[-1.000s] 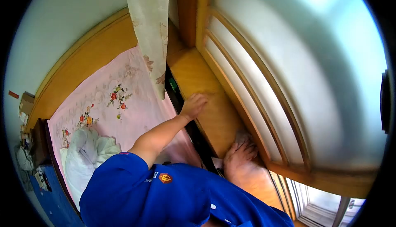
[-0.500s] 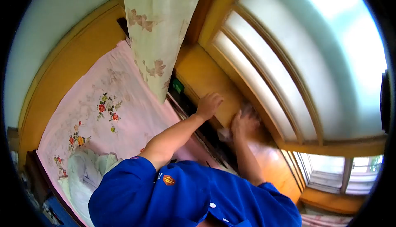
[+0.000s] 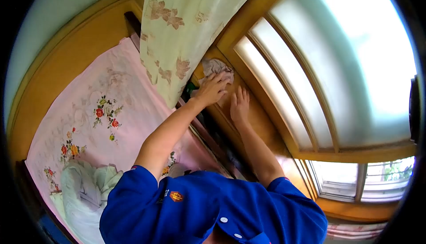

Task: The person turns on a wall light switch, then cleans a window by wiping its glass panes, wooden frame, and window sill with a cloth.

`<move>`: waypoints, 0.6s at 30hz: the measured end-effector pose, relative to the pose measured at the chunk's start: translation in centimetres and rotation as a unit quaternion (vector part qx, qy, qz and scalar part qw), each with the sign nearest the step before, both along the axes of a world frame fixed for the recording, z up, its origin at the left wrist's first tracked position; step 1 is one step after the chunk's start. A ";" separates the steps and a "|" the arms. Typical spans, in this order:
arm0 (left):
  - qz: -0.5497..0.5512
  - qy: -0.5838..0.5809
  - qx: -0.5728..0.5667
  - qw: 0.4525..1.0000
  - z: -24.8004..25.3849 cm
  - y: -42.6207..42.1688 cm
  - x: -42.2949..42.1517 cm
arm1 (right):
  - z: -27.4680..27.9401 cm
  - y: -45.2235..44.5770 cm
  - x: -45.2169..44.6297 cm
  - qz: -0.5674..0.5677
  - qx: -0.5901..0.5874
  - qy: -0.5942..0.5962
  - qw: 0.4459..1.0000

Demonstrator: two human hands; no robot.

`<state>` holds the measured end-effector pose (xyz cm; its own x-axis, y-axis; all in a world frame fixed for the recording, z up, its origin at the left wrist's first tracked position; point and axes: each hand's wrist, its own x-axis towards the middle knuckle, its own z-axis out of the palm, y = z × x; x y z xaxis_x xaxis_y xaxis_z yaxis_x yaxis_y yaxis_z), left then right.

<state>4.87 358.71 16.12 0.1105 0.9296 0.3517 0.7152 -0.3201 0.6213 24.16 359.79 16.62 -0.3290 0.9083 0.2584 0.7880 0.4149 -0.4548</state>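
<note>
- The grey-brown cloth (image 3: pixel 216 66) lies crumpled on the wooden ledge (image 3: pixel 262 126), near its far end and close to the curtain (image 3: pixel 177 35).
- The left grip (image 3: pixel 211 90) reaches over the ledge and rests palm down on the near side of the cloth, fingers stretched over it. The fingers look extended, but whether they pinch any of the cloth cannot be told.
- The right grip (image 3: pixel 240 105) is open and empty, its fingers straight and pointing away from the body. It lies on or just above the ledge, beside the left grip and apart from the cloth.
- A dark gap (image 3: pixel 213 128) runs along the ledge, between it and the bed, passing under the left forearm. A small green item (image 3: pixel 191 86) shows in it by the left wrist, too little seen to name.
- The curtain hangs pale with brown flowers, its lower end over the bed's edge.
- On the other side of the ledge stands a wood-framed frosted panel (image 3: pixel 350 80), bright with light; a window (image 3: pixel 338 177) shows past its lower edge.
- A pink flowered sheet (image 3: pixel 137 93) covers the bed, with a rumpled whitish bundle (image 3: pixel 82 184) near the left shoulder and a wooden headboard (image 3: pixel 66 62) behind.
- The person wears a blue shirt (image 3: pixel 195 213).
</note>
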 end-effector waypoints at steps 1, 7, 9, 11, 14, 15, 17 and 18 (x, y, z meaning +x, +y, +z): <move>0.003 0.004 -0.004 1.000 0.7 0.0 -0.4 | -0.1 -0.8 0.5 0.003 -0.004 0.004 1.000; -0.069 0.200 -0.009 0.977 0.9 2.8 -0.2 | -1.8 -1.3 1.1 0.000 -0.008 -0.085 0.996; -0.058 0.234 -0.064 0.968 1.5 3.9 0.1 | -1.1 -1.3 0.9 0.008 0.018 -0.083 0.996; -0.036 0.213 -0.064 0.974 1.6 5.9 -2.5 | 0.1 -1.7 0.6 0.006 0.003 -0.080 0.997; 0.003 0.066 0.000 0.998 -0.3 10.3 -9.0 | -0.6 -1.4 0.2 0.005 0.007 -0.089 0.996; 0.000 0.069 -0.004 0.998 -0.3 10.2 -8.2 | -0.9 -1.3 0.3 0.009 0.017 -0.098 0.995; 0.116 0.191 -0.083 0.971 0.7 8.5 -5.6 | -1.2 -1.4 0.2 0.007 0.007 -0.093 0.996; 0.000 0.224 -0.076 0.972 -1.1 9.0 -4.7 | -1.2 -1.4 -0.1 0.006 0.008 -0.089 0.996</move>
